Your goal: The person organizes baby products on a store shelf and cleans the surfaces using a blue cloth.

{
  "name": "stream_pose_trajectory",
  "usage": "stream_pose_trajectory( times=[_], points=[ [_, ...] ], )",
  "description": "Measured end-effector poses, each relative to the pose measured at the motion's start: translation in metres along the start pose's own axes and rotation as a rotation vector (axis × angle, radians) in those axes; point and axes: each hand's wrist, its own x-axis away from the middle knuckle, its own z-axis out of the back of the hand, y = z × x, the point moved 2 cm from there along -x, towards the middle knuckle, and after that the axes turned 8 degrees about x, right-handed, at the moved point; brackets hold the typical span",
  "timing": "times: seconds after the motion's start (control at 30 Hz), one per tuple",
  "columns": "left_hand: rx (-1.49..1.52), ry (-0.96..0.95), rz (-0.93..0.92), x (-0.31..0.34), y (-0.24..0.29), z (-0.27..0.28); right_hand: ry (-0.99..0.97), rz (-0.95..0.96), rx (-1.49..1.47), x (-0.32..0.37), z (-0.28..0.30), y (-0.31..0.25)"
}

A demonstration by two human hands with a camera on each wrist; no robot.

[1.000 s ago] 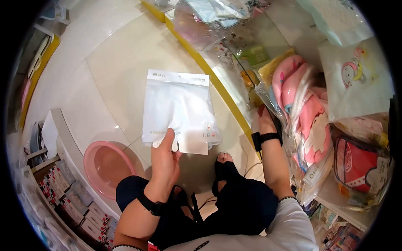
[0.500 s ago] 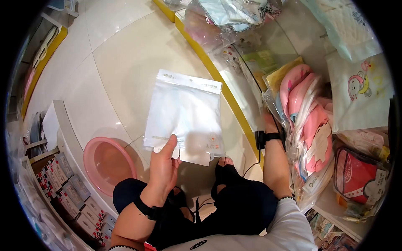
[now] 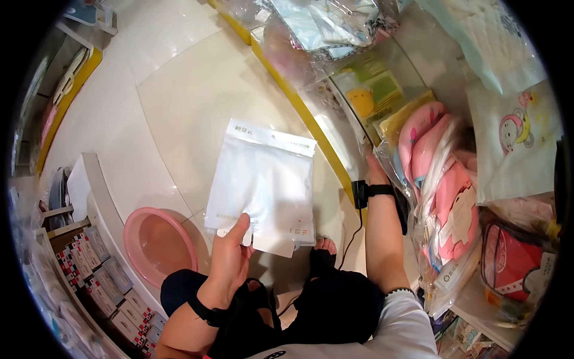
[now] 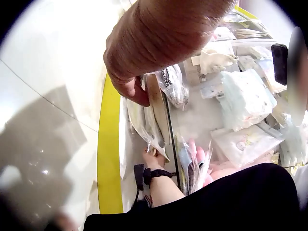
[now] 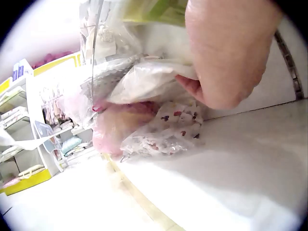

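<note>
In the head view my left hand [image 3: 230, 257] holds a flat white zip-top bag [image 3: 260, 185] by its lower edge, thumb on top, fingers underneath. Small print runs along the bag's top strip and lower corner. The left wrist view shows this bag [image 4: 144, 120] nearly edge-on below the left hand [image 4: 154, 43]. My right hand [image 3: 376, 172] is beside the low display, near the pink plush items [image 3: 433, 161] in clear plastic. In the right wrist view the right hand [image 5: 228, 57] has a fingertip at a clear plastic bag [image 5: 149, 83]; most of its fingers are hidden, so I cannot tell their grip.
A pink basin [image 3: 160, 246] stands on the floor at the left, beside a rack with small boxes [image 3: 95, 269]. On the right, a yellow-edged display [image 3: 287, 99] carries a red packaged bag [image 3: 508, 257] and a white pack with a cartoon print [image 3: 508, 143]. A cable runs from the right wrist strap.
The white bag in my left hand has come slightly nearer my body and to the right. My right hand stays by the display edge, its forearm a little more upright in view.
</note>
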Motion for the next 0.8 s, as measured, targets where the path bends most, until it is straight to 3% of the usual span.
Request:
stream_pose_trajectory(
  times=[0.13,0.33,0.67,0.7,0.77,0.8],
  points=[
    [0.029,0.103,-0.037,0.004,0.007,0.001,-0.002,0.006,-0.119,-0.033,-0.035,0.007],
    [0.034,0.086,-0.019,0.006,0.011,0.015,-0.081,0.032,-0.201,-0.049,-0.05,0.003],
    [0.012,0.096,0.01,0.003,0.005,0.01,-0.185,0.167,-0.022,-0.054,-0.059,-0.001],
    [0.004,0.097,0.004,0.002,0.005,0.009,-0.177,-0.154,-0.444,-0.06,-0.068,0.003],
    [0.009,0.077,-0.004,-0.001,0.004,0.008,-0.204,-0.462,-0.899,-0.058,-0.077,0.002],
    [0.014,0.069,-0.007,-0.002,0.003,0.008,-0.247,-0.445,-0.934,-0.049,-0.075,-0.018]
  ],
)
